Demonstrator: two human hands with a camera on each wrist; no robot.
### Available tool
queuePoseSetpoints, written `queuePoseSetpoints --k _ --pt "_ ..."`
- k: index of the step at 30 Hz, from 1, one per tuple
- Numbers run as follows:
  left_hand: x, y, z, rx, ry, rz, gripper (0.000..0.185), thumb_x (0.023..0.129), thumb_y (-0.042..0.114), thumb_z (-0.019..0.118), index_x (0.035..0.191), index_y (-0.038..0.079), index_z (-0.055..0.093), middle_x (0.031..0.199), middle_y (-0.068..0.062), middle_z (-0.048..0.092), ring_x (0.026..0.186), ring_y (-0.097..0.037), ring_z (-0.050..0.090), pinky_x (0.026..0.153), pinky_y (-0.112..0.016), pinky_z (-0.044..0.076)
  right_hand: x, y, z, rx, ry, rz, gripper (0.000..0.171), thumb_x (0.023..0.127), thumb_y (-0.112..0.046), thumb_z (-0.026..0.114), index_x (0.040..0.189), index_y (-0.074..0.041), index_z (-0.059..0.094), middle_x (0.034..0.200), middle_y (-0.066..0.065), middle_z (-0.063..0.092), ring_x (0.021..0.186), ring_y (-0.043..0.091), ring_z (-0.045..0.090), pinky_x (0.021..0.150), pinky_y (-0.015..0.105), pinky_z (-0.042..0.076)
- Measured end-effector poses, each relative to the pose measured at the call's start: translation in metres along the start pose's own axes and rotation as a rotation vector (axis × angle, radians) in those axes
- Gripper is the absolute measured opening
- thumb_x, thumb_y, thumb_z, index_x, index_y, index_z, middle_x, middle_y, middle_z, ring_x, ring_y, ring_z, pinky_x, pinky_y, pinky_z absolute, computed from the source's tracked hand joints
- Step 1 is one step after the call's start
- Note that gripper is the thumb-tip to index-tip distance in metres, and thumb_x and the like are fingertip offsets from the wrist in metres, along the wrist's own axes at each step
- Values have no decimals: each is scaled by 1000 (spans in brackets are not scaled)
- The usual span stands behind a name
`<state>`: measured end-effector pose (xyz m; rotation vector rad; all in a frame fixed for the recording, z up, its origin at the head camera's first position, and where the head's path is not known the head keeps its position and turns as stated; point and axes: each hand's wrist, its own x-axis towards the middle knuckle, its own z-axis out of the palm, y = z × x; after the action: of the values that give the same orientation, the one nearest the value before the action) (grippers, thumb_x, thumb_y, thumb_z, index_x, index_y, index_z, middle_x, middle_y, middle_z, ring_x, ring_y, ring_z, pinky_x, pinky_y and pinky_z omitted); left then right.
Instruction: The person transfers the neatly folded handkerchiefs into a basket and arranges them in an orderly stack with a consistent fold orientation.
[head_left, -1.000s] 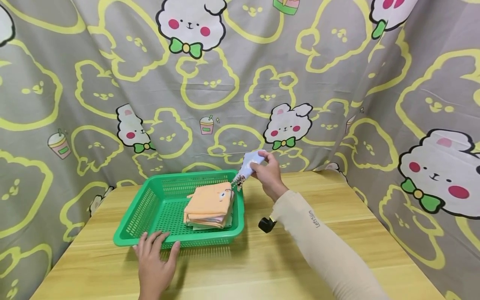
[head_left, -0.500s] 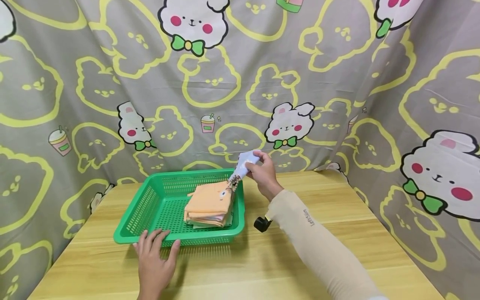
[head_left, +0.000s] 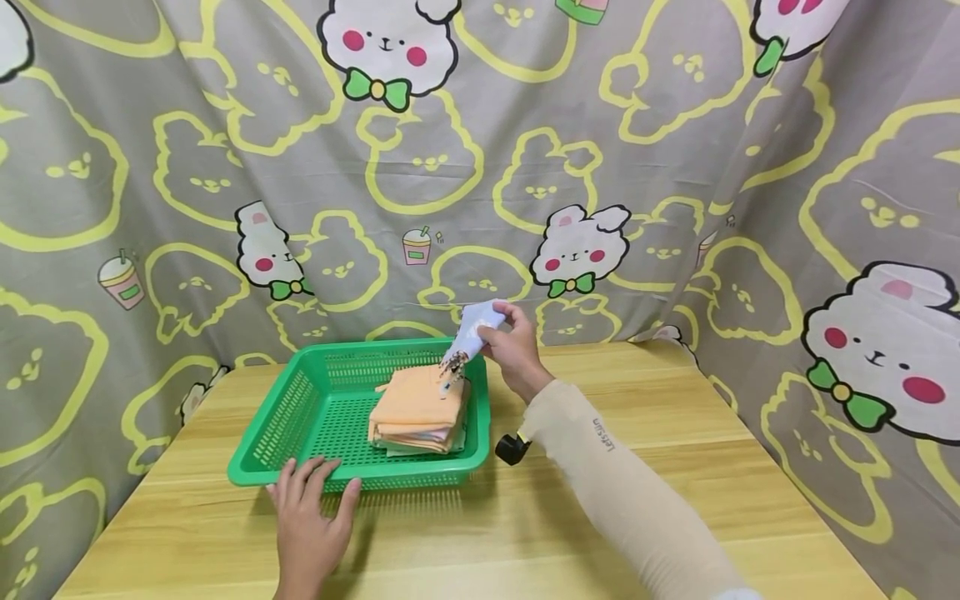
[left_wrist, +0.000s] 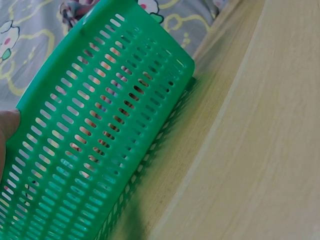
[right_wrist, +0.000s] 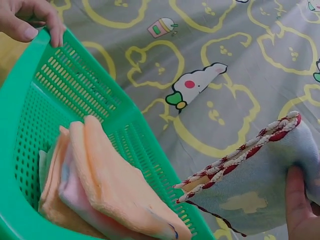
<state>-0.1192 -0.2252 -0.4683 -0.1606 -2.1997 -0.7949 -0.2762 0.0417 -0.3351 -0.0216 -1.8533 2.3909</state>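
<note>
A light blue folded cloth (head_left: 475, 327) with a pale printed patch and braided red-and-white edging is pinched between the thumb and fingers of my right hand (head_left: 517, 346). Its patterned lower end hangs over a stack of folded orange towels (head_left: 416, 398), overlapping the top one's corner in the head view. The stack, with a pinkish layer (right_wrist: 75, 185) in it, lies in the right part of a green plastic basket (head_left: 360, 473). My left hand (head_left: 311, 521) holds the basket's near rim, its fingers over the edge and the thumb on the outer side.
The basket stands on a wooden table (head_left: 637, 433), near its back. Behind and beside the table hangs a grey curtain (head_left: 465, 108) with cartoon rabbits. A black wrist camera (head_left: 512, 449) sticks out under my right wrist, right of the basket.
My right hand has carried the light blue cloth leftward, from beside the basket's right rim to above the towel stack. The left hand and the basket have stayed put.
</note>
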Motion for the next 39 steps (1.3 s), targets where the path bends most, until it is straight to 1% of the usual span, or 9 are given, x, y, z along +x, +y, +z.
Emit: queuePoseSetpoints --k 2,6,11,16,21,25,28,32,39 --pt "0 1 0 1 -2 -4 35 84 20 74 109 -2 65 119 -25 55 129 -57 29 101 -76 1 1 2 2 1 -1 1 49 88 9 59 134 -3 46 137 19 38 105 36 56 80 35 55" --pt "0 1 -1 -1 -6 -8 34 84 20 74 109 -2 65 119 -25 55 128 -57 29 102 -76 1 3 9 5 38 -20 5 49 88 9 59 134 -3 46 136 19 39 99 34 58 78 33 56" --pt "2 0 -2 -11 -5 -3 34 84 19 74 109 -2 65 118 -26 55 128 -57 29 101 -76 0 5 20 13 123 -70 13 50 88 11 57 135 -2 45 135 19 39 96 30 59 76 30 55" --pt "2 -1 -2 -12 -5 0 35 85 20 74 109 -3 65 118 -26 55 129 -56 29 102 -75 -1 3 29 21 197 -101 31 48 89 11 56 134 -1 45 131 19 41 86 25 59 69 27 54" --pt "1 0 -1 -13 -4 -2 36 84 21 75 109 -3 65 119 -26 55 128 -56 29 103 -75 -2 3 36 28 252 -120 57 48 90 9 56 135 -1 44 130 18 45 83 19 58 68 26 52" --pt "0 -1 0 -13 2 0 36 85 22 75 108 -4 65 118 -27 54 127 -56 30 102 -75 -2 1 40 37 284 -116 70 48 90 9 56 136 0 44 128 18 47 80 18 59 70 27 53" --pt "0 -1 -1 -10 8 2 36 84 22 75 108 -4 66 118 -27 55 127 -56 30 102 -75 -1 0 41 46 310 -124 81 49 90 11 56 136 -1 44 127 17 48 80 19 59 71 27 53" --pt "0 1 -2 -5 10 0 35 84 22 74 108 -3 66 117 -26 55 127 -56 31 103 -75 0 -2 41 54 335 -153 95 52 89 12 54 138 -2 43 128 16 47 80 20 59 67 24 53" --pt "0 2 -1 -7 5 -1 35 84 21 74 108 -3 66 117 -26 55 128 -57 30 104 -74 0 -3 45 60 345 -191 123 55 89 16 52 140 -4 41 131 17 46 85 22 58 66 23 53"
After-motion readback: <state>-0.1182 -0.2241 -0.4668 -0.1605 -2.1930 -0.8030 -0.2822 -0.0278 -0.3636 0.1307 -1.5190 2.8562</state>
